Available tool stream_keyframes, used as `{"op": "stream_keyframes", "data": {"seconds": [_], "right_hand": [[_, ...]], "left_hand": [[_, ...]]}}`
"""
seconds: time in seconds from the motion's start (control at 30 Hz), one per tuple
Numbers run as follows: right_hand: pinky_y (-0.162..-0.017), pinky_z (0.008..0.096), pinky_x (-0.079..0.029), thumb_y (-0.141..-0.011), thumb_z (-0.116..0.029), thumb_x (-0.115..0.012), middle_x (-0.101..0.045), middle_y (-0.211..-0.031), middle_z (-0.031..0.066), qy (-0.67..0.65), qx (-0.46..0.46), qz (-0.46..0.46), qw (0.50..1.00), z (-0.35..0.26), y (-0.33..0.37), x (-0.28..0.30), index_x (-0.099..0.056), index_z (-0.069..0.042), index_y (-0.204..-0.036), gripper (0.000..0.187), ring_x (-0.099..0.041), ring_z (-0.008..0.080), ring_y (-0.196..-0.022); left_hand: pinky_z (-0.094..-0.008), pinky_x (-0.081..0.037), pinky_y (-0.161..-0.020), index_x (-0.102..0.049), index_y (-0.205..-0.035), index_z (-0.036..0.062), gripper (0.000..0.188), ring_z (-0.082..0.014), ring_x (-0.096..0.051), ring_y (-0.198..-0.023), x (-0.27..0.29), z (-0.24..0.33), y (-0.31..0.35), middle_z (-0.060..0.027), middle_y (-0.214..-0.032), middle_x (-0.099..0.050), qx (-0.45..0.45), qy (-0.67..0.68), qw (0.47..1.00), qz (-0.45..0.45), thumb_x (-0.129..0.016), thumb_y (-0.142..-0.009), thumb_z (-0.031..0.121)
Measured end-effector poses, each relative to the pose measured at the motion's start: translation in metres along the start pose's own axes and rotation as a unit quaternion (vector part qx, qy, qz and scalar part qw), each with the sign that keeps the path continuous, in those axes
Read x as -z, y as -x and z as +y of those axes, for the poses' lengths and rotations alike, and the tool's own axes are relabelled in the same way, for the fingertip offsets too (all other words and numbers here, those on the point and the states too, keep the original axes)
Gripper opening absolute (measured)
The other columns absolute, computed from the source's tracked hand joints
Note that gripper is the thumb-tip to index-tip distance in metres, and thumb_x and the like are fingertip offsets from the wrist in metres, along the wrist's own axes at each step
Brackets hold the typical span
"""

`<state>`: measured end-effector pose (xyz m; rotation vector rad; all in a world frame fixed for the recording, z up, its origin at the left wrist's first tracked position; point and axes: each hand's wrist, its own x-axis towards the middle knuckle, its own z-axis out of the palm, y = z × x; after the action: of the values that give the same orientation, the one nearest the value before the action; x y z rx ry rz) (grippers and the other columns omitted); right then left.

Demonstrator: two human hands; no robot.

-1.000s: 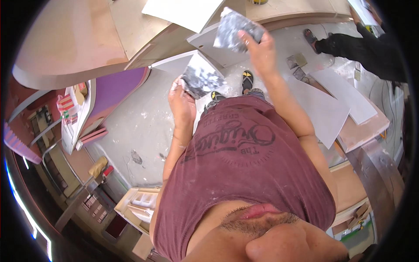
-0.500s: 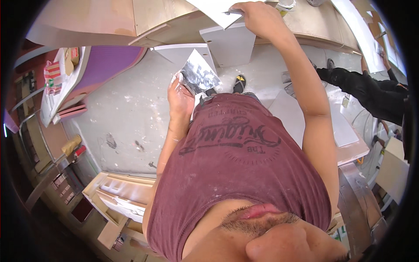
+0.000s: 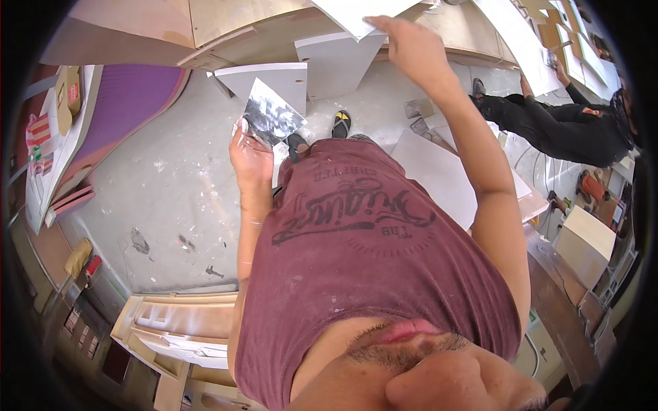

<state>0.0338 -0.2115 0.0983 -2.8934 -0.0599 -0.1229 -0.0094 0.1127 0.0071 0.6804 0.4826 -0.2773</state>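
Shiny, white-smeared plate (image 3: 273, 118) in left grip (image 3: 251, 159)

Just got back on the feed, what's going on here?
The person's left grip holds a grey, white-smeared plate in front of the body. The right grip is at the corner of a white sheet; whether it holds anything is hard to tell. Off to the right, a co-worker in dark clothing is beside a long white panel.
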Motion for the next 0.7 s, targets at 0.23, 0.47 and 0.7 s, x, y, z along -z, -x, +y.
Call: {"op": "stream_keyframes", "data": {"seconds": [0.23,0.47,0.7], "right_hand": [[-0.070,0.0436,-0.054,-0.082,-0.001,-0.049,-0.068,-0.106,0.0099,0.045,0.043,-0.005,0.998,-0.012,0.010,-0.030,-0.065,-0.015,-0.118,0.041,-0.067,0.0312,-0.084],[-0.072,0.0438,-0.053,-0.081,-0.008,-0.052,-0.070,-0.092,0.0095,0.006,-0.036,0.027,0.999,-0.008,-0.003,-0.002,-0.066,-0.020,-0.117,0.041,-0.067,0.0319,-0.079],[-0.085,0.0431,-0.051,-0.080,-0.005,-0.049,-0.068,-0.098,0.0224,-0.018,-0.053,-0.039,0.998,0.010,-0.123,-0.001,-0.070,-0.009,-0.108,0.036,-0.066,0.0355,-0.094]], "left_hand": [[-0.0315,-0.051,-0.089,-0.058,-0.108,0.0027,0.020,-0.0176,-0.063,-0.101,0.003,0.009,-0.010,-0.0075,-0.108,-0.066,0.014,0.004,1.000,-0.010,-0.044,-0.097,0.013],[-0.0318,-0.051,-0.088,-0.058,-0.108,0.0020,0.022,-0.0182,-0.064,-0.100,0.009,0.017,-0.008,-0.0086,-0.107,-0.066,0.004,0.021,1.000,-0.009,-0.042,-0.099,0.015],[-0.0281,-0.052,-0.084,-0.058,-0.105,0.0029,0.020,-0.0146,-0.064,-0.096,0.009,0.016,-0.009,-0.0063,-0.105,-0.066,0.002,0.005,1.000,0.005,-0.043,-0.099,0.015]]}}
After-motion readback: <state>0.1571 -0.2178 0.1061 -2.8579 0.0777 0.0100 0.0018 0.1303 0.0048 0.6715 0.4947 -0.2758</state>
